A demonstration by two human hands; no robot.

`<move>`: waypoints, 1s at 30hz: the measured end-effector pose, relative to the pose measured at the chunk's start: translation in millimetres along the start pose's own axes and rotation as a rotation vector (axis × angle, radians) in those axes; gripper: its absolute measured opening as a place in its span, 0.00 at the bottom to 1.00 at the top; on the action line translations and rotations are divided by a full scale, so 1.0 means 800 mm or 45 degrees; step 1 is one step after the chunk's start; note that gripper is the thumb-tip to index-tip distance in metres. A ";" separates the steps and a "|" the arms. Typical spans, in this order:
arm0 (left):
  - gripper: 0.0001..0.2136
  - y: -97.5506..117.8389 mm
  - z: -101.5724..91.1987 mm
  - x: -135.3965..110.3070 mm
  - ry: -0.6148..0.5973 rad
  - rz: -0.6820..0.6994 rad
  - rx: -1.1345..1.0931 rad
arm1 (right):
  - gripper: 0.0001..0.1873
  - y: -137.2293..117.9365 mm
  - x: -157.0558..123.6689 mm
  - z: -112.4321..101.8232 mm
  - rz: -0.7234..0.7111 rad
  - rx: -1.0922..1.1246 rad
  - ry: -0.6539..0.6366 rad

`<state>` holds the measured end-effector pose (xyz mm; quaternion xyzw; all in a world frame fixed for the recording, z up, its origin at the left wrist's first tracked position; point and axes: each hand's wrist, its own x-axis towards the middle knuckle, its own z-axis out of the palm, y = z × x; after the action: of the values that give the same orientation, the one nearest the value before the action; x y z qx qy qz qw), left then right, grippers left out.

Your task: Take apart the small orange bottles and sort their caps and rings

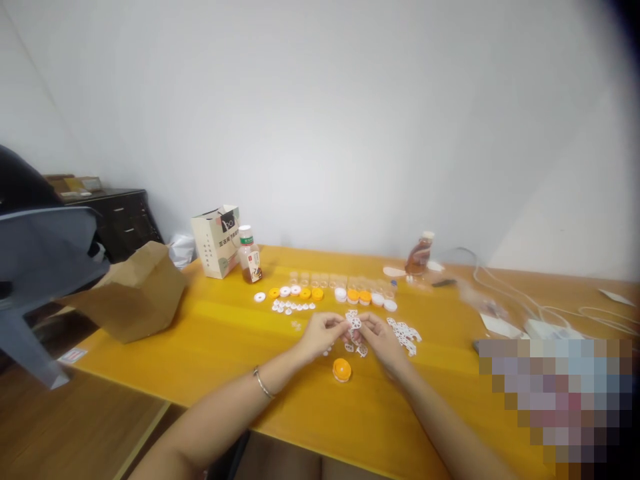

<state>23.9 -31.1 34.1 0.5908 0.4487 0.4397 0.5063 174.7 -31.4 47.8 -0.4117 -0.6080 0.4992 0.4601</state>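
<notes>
Both my hands meet over the middle of the yellow table (210, 340). My left hand (323, 333) and my right hand (383, 340) pinch a small white perforated plastic disc (354, 322) between their fingertips. More white discs (405, 333) lie in a loose pile just right of my right hand. An orange round cap (342, 369) sits on the table below my hands. A thin bracelet (263, 383) circles my left wrist.
Rows of orange and white caps (310, 293) and clear small cups (340, 280) lie beyond my hands. A drink bottle (249, 255), a paper bag (219, 240), a brown bag (137, 290), a second bottle (419, 255) and white cables (545, 310) ring the table. A grey chair (40, 267) stands left.
</notes>
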 end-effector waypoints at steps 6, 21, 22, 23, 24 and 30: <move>0.18 0.011 -0.005 -0.002 -0.160 -0.006 -0.229 | 0.19 0.000 0.000 0.001 -0.009 -0.013 -0.057; 0.18 0.009 -0.026 0.004 -0.022 0.034 -0.243 | 0.16 0.028 0.016 -0.019 -0.121 -0.544 0.211; 0.18 0.009 -0.026 0.004 -0.011 0.041 -0.235 | 0.16 0.030 0.017 -0.020 -0.133 -0.579 0.223; 0.18 0.009 -0.026 0.005 0.001 0.049 -0.230 | 0.16 0.033 0.018 -0.022 -0.139 -0.600 0.235; 0.18 0.008 -0.026 0.005 0.011 0.056 -0.225 | 0.16 0.035 0.019 -0.024 -0.142 -0.614 0.244; 0.18 0.003 -0.026 0.009 0.002 0.061 -0.177 | 0.13 0.041 0.023 -0.031 -0.132 -0.686 0.220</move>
<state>5.4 -20.1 38.8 0.5643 0.4034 0.4822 0.5351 195.4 -2.6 19.9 -0.5285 -0.6974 0.2587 0.4092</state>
